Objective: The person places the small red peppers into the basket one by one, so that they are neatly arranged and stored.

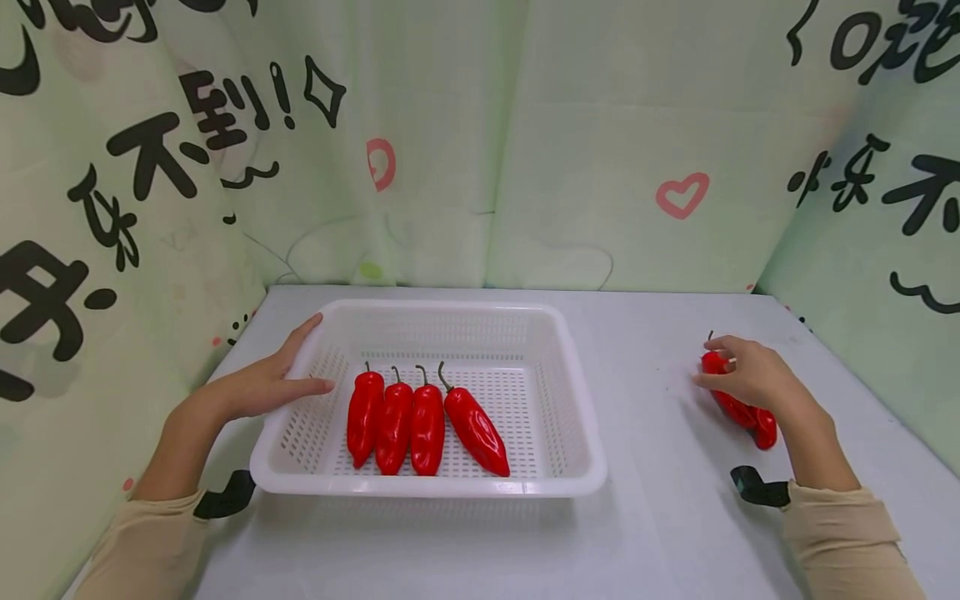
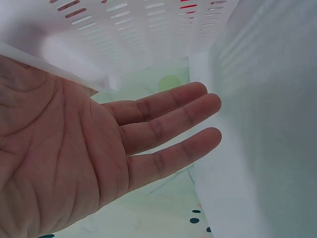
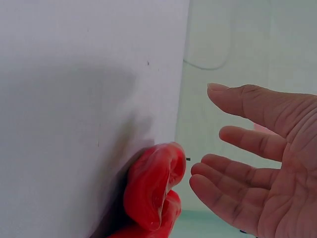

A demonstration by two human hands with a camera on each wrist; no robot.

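Note:
A white perforated plastic basket (image 1: 558,392) stands on the table, with several glossy red chili peppers (image 1: 427,429) lying side by side inside. At its left side my left hand (image 1: 255,387) touches the rim, thumb reaching inward over the edge. In the left wrist view the other fingers (image 2: 173,116) extend straight outside the basket wall. On the right, my right hand (image 1: 753,379) hovers over more red pepper (image 1: 738,410), partly hidden beneath it; I cannot tell whether it is one or more. The right wrist view shows the fingers spread loosely, apart from the red pepper (image 3: 153,183).
A white table (image 1: 645,517) lies under everything. Pale green curtains (image 1: 600,167) with black lettering and pink hearts enclose its back and both sides. Black straps (image 1: 757,487) sit at both wrists, by the beige sleeves.

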